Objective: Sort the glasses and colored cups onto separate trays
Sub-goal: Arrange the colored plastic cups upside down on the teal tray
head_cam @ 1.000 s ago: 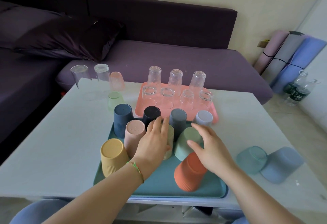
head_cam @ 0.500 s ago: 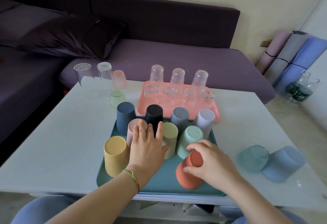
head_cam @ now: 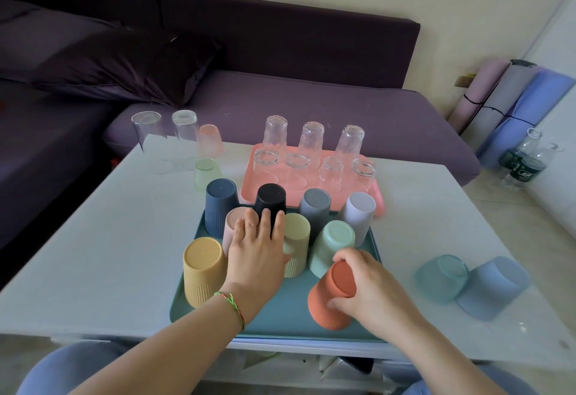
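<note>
A teal tray near the table's front holds several upturned colored cups. My right hand grips the orange cup, which leans on the tray's front right. My left hand lies flat with straight fingers over the pink cup and touches the black cup and the cream cup. Behind it, a salmon tray carries several clear glasses, upside down. Off the trays stand two clear glasses with a pink tinted cup and a green one.
A teal translucent cup and a blue cup lie on the white table at the right. A purple sofa stands right behind the table. Rolled mats and bottles are on the floor at right.
My right hand drew back from the green cup and closed round the orange cup. My left hand slid left from the cream cup onto the pink one.
</note>
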